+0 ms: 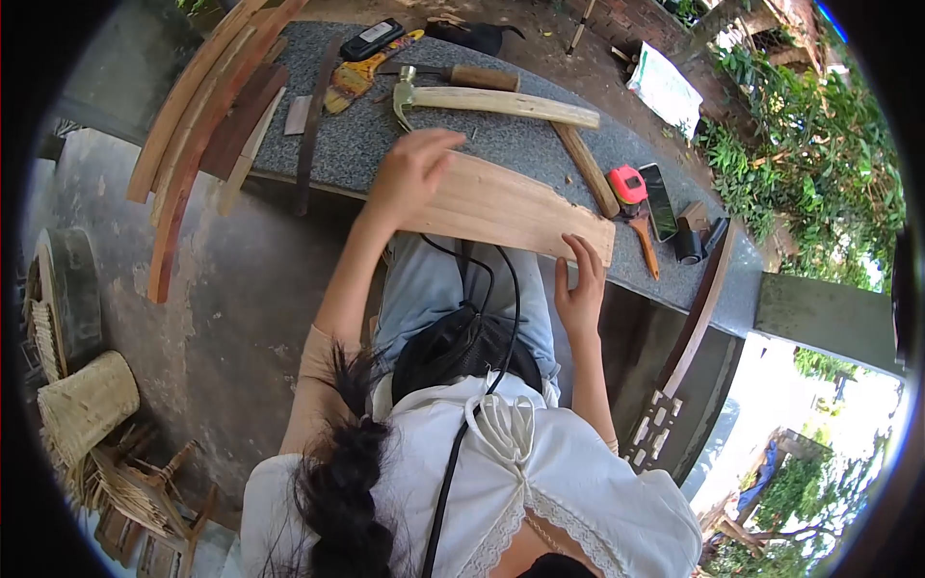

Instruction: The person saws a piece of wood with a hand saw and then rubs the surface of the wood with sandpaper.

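A pale wooden board lies across the near edge of the stone table, above my lap. My left hand is over its left end, fingers bent and reaching past the far edge, thumb apart from them. The hand hides that end of the board. At the lower right edge, my right hand is open, its fingers spread and their tips at the wood. Just beyond my left fingers lies a small nail. A claw hammer with a wooden handle rests farther back.
The speckled stone table also bears a paintbrush, a wood-handled tool, a red tape measure, an orange-handled brush and a phone. Several wooden strips overhang the left edge. A long strip leans at right.
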{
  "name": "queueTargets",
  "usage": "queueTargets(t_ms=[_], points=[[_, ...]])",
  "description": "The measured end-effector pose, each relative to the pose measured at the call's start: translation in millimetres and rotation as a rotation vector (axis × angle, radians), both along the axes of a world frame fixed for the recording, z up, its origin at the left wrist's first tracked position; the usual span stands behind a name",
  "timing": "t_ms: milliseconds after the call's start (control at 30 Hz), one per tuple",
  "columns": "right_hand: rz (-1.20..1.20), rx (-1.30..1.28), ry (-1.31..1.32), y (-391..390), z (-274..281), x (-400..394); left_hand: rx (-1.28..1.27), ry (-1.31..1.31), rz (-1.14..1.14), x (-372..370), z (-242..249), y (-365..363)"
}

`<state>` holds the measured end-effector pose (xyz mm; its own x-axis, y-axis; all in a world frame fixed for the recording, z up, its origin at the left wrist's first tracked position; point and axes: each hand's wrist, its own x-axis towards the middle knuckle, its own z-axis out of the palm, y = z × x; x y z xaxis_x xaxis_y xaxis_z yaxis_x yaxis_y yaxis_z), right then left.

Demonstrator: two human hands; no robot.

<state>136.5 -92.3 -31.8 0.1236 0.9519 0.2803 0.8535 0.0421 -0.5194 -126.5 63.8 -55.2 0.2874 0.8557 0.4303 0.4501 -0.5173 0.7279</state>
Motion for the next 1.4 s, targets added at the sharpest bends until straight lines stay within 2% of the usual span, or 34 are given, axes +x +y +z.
queueTargets(t_ms=[67,133,200,300,467,533,567,933,1000,1167,1400], points=[[0.054,-0.006,-0.100,-2,0,-3,0.052,0.082,0.035,-3,11,34],[0.054,-0.053,-0.068,-4,-6,-4,0.075,0.130,0.020,2,11,70],[0.101,-0.064,-0.121,-6,-12,-6,0.136,0.330,0.077,12,10,103],[0.075,-0.080,-0.101,-7,-14,-7,0.103,0.455,-0.007,28,17,132],[0.058,-0.090,-0.061,-8,-15,-6,0.110,0.563,-0.198,77,12,119],[0.040,-0.098,-0.038,-8,-14,-5,0.369,0.612,-0.190,89,5,112],[0.040,-0.102,-0.033,-8,-15,-5,0.284,0.513,-0.167,93,2,106],[0.055,-0.084,0.023,-8,-7,6,0.276,0.561,-0.228,92,8,82],[0.044,-0.078,0.312,5,1,20,0.239,0.538,-0.236,87,9,77],[0.047,-0.030,0.251,27,24,36,0.273,0.497,-0.392,69,3,71],[0.026,-0.039,0.232,18,13,37,0.191,0.512,-0.322,74,10,59]])
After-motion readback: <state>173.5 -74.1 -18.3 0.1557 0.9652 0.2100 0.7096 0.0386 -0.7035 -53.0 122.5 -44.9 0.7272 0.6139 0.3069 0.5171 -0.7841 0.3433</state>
